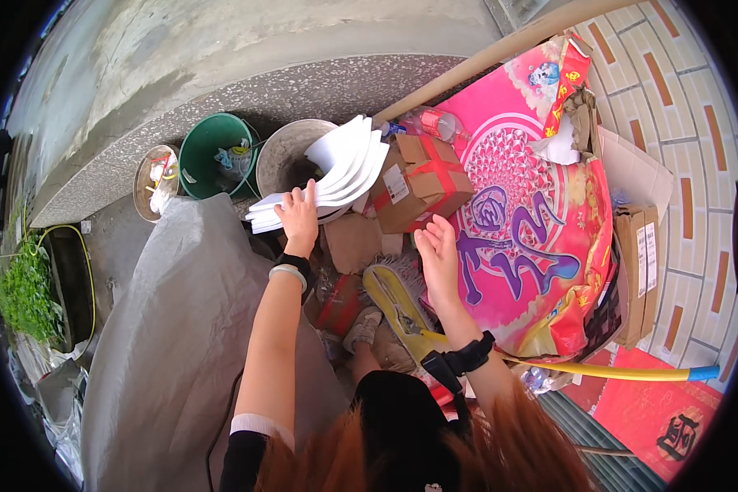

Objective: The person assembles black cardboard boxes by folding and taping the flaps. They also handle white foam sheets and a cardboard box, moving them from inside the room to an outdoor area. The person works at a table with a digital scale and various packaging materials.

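White foam sheets (336,176), probably light, stiff and easily snapped, fan out beyond the left hand (298,215), which pinches their near edge, a sensible grip, while the right hand (439,256) hovers open and empty below a cardboard box (422,184).

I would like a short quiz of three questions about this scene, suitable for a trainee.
1. True or false: the left hand grips the stack of white sheets.
2. Which thing is nearest the open right hand? A) green bucket B) cardboard box with red tape C) potted plant
3. Fill in: the mop with the yellow handle lies below the ____ hand.

Key: 1 true; 2 B; 3 right.
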The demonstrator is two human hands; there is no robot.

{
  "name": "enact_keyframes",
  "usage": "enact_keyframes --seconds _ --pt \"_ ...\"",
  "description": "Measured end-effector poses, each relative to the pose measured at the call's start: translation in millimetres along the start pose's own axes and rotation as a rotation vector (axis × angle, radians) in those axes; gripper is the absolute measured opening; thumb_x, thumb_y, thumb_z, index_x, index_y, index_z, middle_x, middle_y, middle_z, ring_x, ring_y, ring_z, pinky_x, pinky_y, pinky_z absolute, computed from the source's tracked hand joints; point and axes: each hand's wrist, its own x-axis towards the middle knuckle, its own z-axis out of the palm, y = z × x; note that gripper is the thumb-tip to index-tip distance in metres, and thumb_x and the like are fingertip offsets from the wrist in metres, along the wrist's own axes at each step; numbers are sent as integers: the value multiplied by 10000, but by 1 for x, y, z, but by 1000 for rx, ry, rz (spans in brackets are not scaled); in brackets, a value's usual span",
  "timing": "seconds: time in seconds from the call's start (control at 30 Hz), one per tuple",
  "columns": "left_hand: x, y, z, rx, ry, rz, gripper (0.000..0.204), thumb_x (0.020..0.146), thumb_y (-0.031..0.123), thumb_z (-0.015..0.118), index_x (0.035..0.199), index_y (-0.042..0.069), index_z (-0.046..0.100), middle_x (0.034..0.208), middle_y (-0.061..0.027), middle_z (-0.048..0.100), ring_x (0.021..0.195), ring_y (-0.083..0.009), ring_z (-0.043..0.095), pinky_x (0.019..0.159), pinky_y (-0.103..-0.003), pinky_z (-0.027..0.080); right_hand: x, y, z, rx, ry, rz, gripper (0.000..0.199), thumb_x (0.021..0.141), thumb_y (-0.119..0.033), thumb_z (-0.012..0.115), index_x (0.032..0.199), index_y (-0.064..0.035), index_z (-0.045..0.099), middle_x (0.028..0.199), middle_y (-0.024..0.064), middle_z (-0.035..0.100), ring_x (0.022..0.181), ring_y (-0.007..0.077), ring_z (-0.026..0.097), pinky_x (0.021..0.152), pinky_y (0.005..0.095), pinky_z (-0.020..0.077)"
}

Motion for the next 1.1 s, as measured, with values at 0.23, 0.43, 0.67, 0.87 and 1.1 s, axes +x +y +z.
enact_keyframes --seconds 0.23,0.43,0.67,0.87,1.1 --pt "5 40 -85 110 -691 -159 1141 565 243 786 1375 255 -19 1413 -151 148 1290 -318 185 943 -660 127 -224 9 -125 -173 -303 237 333 794 -183 583 1071 -20 496 940 132 554 830 201 567 726 296 459" --pt "-104 124 -144 -523 -864 619 514 800 211 588 1234 2 410 1067 -201 548 973 -263 547 838 -323 411 -350 -85 -226 -346 -311 66 370 830 -259 524 1111 -23 470 1014 144 538 925 257 535 796 360 429" --pt "-339 276 -257 -538 -1050 1358 331 824 127 542 1132 13 495 979 -176 595 897 -248 585 786 -303 440 -513 -116 -342 -259 810 -30 273 830 -91 535 1086 4 521 942 109 593 855 182 590 734 288 471" --pt "-495 346 -283 -525 -1214 1536 268 839 80 513 1097 6 514 954 -137 605 900 -197 587 784 -279 440 -712 140 -418 -203 1843 819 698 679 -324 675 1217 0 371 1078 230 525 978 349 536 807 383 439" --pt "-637 407 -294 -594 -1241 1433 223 864 69 505 1059 -36 530 962 -79 584 908 -117 550 793 -225 417 -721 264 -413 514 1599 880 673 603 -322 717 1136 -36 424 981 202 588 941 295 578 805 367 446"
